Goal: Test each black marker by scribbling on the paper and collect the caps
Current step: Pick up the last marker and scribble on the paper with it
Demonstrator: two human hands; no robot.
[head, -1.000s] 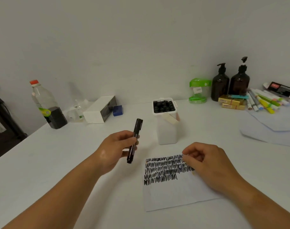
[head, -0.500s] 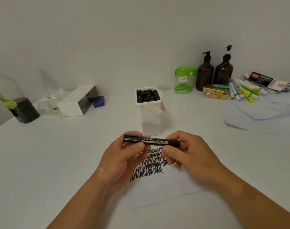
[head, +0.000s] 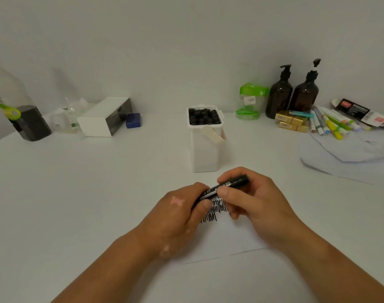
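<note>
Two grips, left hand (head: 178, 213) and right hand (head: 252, 202), both curled round one black plastic marker (head: 225, 185); should uncap with a straight, steady pull above scribbled white paper (head: 230, 239).

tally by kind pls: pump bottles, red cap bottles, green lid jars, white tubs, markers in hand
brown pump bottles: 2
red-capped bottle: 1
green-lidded jar: 1
white tub: 1
black marker held in both hands: 1
total: 6
</note>
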